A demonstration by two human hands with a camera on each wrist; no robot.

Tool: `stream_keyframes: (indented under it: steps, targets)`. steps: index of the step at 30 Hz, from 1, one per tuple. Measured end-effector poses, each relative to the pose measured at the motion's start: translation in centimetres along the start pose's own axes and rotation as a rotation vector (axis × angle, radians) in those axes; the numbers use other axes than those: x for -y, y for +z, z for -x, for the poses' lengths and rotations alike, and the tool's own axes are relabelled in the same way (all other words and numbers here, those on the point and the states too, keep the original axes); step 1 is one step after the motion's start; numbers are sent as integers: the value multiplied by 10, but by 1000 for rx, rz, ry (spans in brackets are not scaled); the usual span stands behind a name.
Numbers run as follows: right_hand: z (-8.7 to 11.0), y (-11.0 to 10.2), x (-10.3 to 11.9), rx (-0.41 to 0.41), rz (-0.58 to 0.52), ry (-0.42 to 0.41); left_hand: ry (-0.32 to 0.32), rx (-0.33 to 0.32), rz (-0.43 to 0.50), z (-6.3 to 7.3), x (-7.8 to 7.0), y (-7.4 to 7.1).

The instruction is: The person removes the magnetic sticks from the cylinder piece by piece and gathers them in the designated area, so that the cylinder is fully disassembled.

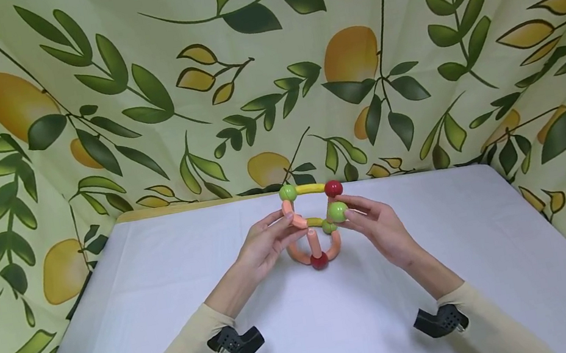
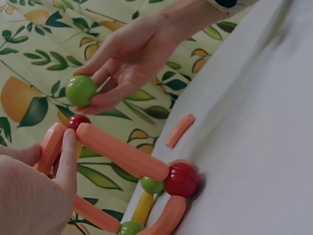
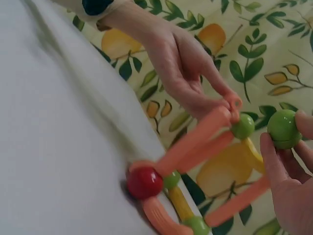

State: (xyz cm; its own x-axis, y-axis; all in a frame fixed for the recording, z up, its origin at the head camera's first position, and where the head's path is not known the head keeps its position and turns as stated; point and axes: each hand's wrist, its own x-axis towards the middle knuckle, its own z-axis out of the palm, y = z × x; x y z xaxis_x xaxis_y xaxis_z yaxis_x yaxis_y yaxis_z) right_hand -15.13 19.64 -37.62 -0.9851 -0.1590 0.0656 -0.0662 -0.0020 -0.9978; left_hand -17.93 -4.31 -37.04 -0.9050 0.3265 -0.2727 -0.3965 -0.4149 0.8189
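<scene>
A frame of salmon-orange and yellow rods joined by red and green balls stands on the table, its lower red ball (image 1: pixel 319 261) in front. My left hand (image 1: pixel 266 246) pinches a curved orange rod (image 1: pixel 291 215) at the upper left, below a green ball (image 1: pixel 288 192). A yellow rod (image 1: pixel 309 188) runs from there to the upper red ball (image 1: pixel 333 188). My right hand (image 1: pixel 383 233) holds a loose green ball (image 3: pixel 284 129) between thumb and fingertips, apart from the frame in the right wrist view. Straight orange rods (image 2: pixel 122 152) rise from the lower red ball.
A white cloth covers the table (image 1: pixel 163 263). Behind it hangs a curtain (image 1: pixel 272 110) printed with leaves and fruit. In the left wrist view a short orange rod (image 2: pixel 180 130) shows against the white cloth, beyond the lower red ball. Each wrist wears a black camera (image 1: pixel 235 341).
</scene>
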Motion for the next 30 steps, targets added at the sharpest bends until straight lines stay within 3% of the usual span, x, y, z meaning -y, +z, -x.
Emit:
stream_keyframes:
  steps: [7, 17, 24, 27, 30]
  targets:
    - [9, -42, -7, -98, 248, 53, -2, 13, -16, -2, -1, 1]
    - [12, -96, -30, -175, 560, 88, -15, -12, 5, -2, -1, -2]
    - [15, -122, -43, -235, 763, -11, -12, 9, -6, -1, -2, -2]
    - [16, -127, -48, -238, 806, -62, -11, 23, -12, 0, -3, -3]
    - [16, -130, -52, -230, 843, -62, -13, 25, -16, 0, -3, -3]
